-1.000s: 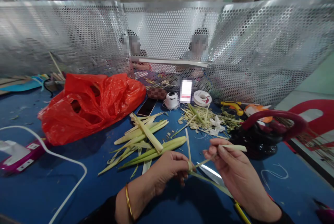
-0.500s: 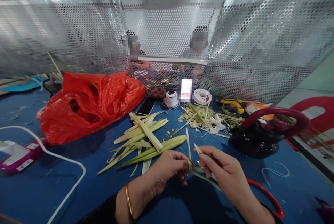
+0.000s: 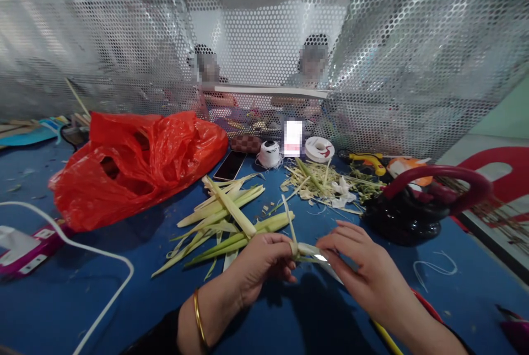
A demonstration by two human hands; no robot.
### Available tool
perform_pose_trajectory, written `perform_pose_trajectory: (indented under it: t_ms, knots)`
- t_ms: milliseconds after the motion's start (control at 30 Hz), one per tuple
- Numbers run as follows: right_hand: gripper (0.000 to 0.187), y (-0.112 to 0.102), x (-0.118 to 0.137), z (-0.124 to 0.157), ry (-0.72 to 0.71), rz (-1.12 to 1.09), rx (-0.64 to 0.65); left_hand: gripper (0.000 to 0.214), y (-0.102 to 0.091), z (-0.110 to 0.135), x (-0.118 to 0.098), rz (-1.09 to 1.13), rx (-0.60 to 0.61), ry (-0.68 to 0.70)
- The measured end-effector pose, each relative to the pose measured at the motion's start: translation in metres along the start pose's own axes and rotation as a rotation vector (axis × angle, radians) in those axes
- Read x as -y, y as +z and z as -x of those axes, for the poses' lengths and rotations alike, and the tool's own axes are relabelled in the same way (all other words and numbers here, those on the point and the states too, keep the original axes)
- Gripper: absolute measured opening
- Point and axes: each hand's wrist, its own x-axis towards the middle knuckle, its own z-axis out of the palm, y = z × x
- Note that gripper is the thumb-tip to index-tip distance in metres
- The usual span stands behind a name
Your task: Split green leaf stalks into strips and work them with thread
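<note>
My left hand (image 3: 270, 258) is closed, pinching a small bound piece of pale husk (image 3: 294, 249) with a thin strip sticking up from it. A whitish husk strip (image 3: 306, 249) runs from that piece to the fingertips of my right hand (image 3: 355, 261), which are pressed together on it. Scissors (image 3: 330, 271) with red and yellow handles lie along my right palm; their blades show below the fingers, and the grip is mostly hidden. Behind my left hand is a pile of green and cream corn husks (image 3: 231, 209).
A red plastic bag (image 3: 136, 173), a phone (image 3: 230, 165), a thread cone (image 3: 270, 155) and a ribbon spool (image 3: 319, 149) stand behind. Husk scraps (image 3: 316, 181) lie beside a black pot with a maroon handle (image 3: 403, 217). A white cable (image 3: 103, 253) crosses the left. A perforated metal screen (image 3: 264, 30) closes the back.
My right hand has come down and turned, bringing the strip's end from upright to lying out sideways from the bound piece. The left hand keeps its pinch.
</note>
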Motion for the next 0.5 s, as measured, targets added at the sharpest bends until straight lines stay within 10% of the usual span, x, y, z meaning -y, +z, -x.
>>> perform_pose_trajectory:
  t_ms: [500]
  knots:
    - [0.019, 0.004, 0.0014, 0.0025, -0.047, 0.15, -0.025, 0.016, 0.003, 0.003, -0.003, -0.061, -0.014, -0.011]
